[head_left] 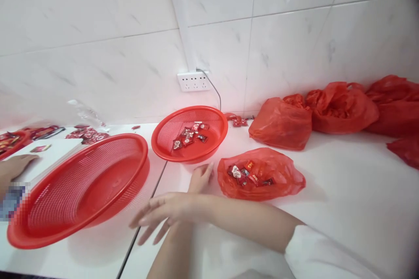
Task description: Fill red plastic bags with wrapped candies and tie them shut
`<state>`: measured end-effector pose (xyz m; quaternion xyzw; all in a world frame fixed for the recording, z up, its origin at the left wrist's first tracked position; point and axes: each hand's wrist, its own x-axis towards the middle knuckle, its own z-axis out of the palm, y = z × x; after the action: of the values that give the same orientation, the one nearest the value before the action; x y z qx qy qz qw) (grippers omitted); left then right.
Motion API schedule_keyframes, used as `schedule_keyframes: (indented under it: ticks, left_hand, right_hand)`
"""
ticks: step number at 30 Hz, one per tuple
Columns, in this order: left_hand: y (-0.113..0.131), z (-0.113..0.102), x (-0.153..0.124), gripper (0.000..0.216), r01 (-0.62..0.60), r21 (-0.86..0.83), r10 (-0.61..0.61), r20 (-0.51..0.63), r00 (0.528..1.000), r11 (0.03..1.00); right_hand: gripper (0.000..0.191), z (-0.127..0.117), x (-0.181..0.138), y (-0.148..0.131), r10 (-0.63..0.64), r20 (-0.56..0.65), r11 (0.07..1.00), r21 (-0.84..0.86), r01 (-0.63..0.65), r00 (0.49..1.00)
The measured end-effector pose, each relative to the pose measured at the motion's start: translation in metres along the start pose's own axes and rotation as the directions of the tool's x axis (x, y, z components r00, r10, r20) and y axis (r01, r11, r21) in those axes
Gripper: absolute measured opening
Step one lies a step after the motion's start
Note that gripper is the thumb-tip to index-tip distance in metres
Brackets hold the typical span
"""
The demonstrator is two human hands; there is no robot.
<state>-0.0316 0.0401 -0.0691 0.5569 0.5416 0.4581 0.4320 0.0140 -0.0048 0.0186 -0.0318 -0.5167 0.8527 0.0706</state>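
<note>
From afar, I judge this step a leftward reach: my right hand (166, 210), spread and empty, crosses over my left hand (200, 178), whose grip I cannot tell, beside the bag (284, 179) with sweets (252, 178), and grasping these calls for uncrossing.

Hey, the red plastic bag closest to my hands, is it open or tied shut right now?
Open: the red bag's mouth is spread, and wrapped sweets show inside it.
</note>
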Motion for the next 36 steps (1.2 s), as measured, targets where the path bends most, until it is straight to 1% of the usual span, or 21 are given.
schedule_keyframes:
  ticks: [2, 3, 4, 5, 6, 7, 8, 10, 12, 15, 17, 18, 19, 20, 22, 24, 26, 28, 30, 33, 36]
  left_hand:
    - [0.011, 0.005, -0.008, 0.041, -0.026, 0.101, 0.028, -0.014, 1.0, 0.995]
    - [0.019, 0.007, -0.014, 0.038, -0.049, 0.154, 0.056, -0.04, 0.998, 0.987]
    - [0.027, 0.01, -0.019, 0.033, -0.077, 0.211, 0.092, -0.065, 0.994, 0.974]
    - [0.035, 0.014, -0.026, 0.029, -0.141, 0.371, 0.2, -0.126, 0.972, 0.918]
    - [0.044, 0.019, -0.032, 0.023, -0.203, 0.501, 0.307, -0.135, 0.942, 0.842]
    - [0.051, 0.024, -0.038, 0.018, -0.261, 0.571, 0.37, -0.08, 0.926, 0.778]
    - [0.057, 0.03, -0.044, 0.016, -0.305, 0.626, 0.397, -0.008, 0.918, 0.718]
    - [0.063, 0.043, -0.054, 0.026, -0.309, 0.732, 0.322, 0.129, 0.938, 0.608]
    - [0.063, 0.055, -0.06, 0.04, -0.204, 0.833, 0.128, 0.161, 0.979, 0.515]
    - [0.056, 0.061, -0.061, 0.044, -0.089, 0.91, -0.118, 0.148, 0.982, 0.404]
    - [0.054, 0.059, -0.059, 0.036, -0.097, 0.919, -0.196, 0.183, 0.963, 0.381]
    - [0.055, 0.056, -0.057, 0.03, -0.102, 0.919, -0.222, 0.198, 0.955, 0.381]
    - [0.057, 0.053, -0.056, 0.024, -0.105, 0.916, -0.244, 0.211, 0.947, 0.386]
    - [0.059, 0.049, -0.055, 0.02, -0.107, 0.913, -0.263, 0.224, 0.938, 0.395]
    - [0.066, 0.043, -0.053, 0.011, -0.116, 0.901, -0.283, 0.251, 0.926, 0.418]
    - [0.072, 0.038, -0.052, 0.01, -0.123, 0.877, -0.285, 0.28, 0.917, 0.465]
    - [0.08, 0.034, -0.049, 0.017, -0.11, 0.835, -0.256, 0.286, 0.923, 0.539]
    - [0.09, 0.03, -0.044, 0.025, -0.099, 0.784, -0.135, 0.227, 0.965, 0.613]
    - [0.102, 0.027, -0.038, 0.031, -0.127, 0.716, 0.065, 0.113, 0.991, 0.686]
    - [0.126, 0.022, -0.027, 0.029, -0.23, 0.524, 0.29, -0.034, 0.956, 0.82]
    - [0.15, 0.019, -0.021, 0.019, -0.338, 0.293, 0.391, -0.144, 0.909, 0.894]
  right_hand:
    - [0.02, 0.009, -0.046, -0.022, -0.009, -0.035, 0.934, -0.357, -0.004, 0.999]
    - [0.022, 0.013, -0.071, -0.033, -0.031, -0.092, 0.796, -0.604, -0.032, 0.995]
    - [0.023, 0.017, -0.096, -0.044, -0.095, -0.182, 0.596, -0.798, -0.09, 0.979]
    - [0.021, 0.02, -0.12, -0.053, -0.17, -0.24, 0.357, -0.919, -0.167, 0.956]
    - [0.015, 0.022, -0.142, -0.061, -0.271, -0.319, 0.156, -0.946, -0.285, 0.908]
    - [0.014, 0.023, -0.162, -0.068, -0.346, -0.378, 0.032, -0.919, -0.392, 0.859]
    - [0.014, 0.023, -0.18, -0.073, -0.414, -0.446, -0.036, -0.863, -0.504, 0.794]
    - [0.017, 0.02, -0.21, -0.078, -0.525, -0.586, -0.079, -0.689, -0.721, 0.618]
    - [0.019, 0.011, -0.231, -0.078, -0.547, -0.702, -0.094, -0.49, -0.867, 0.456]
    - [0.023, -0.008, -0.249, -0.065, -0.466, -0.84, -0.131, -0.245, -0.961, 0.278]
    - [0.037, -0.021, -0.253, -0.052, -0.366, -0.915, -0.145, -0.122, -0.982, 0.168]
    - [0.042, -0.027, -0.253, -0.045, -0.301, -0.944, -0.157, -0.091, -0.983, 0.135]
    - [0.044, -0.031, -0.253, -0.04, -0.236, -0.963, -0.17, -0.088, -0.981, 0.127]
    - [0.043, -0.033, -0.253, -0.035, -0.181, -0.973, -0.179, -0.111, -0.978, 0.144]
    - [0.041, -0.036, -0.251, -0.031, -0.118, -0.967, -0.169, -0.204, -0.964, 0.225]
    - [0.045, -0.036, -0.249, -0.031, -0.112, -0.952, -0.144, -0.268, -0.952, 0.285]
    - [0.051, -0.036, -0.248, -0.034, -0.14, -0.944, -0.135, -0.282, -0.95, 0.3]
    - [0.051, -0.038, -0.247, -0.039, -0.209, -0.932, -0.128, -0.273, -0.953, 0.295]
    - [0.049, -0.041, -0.247, -0.044, -0.321, -0.894, -0.086, -0.3, -0.95, 0.311]
    - [0.043, -0.041, -0.247, -0.051, -0.485, -0.8, 0.078, -0.443, -0.893, 0.354]
    - [0.022, -0.038, -0.246, -0.062, -0.581, -0.73, 0.402, -0.641, -0.654, 0.359]
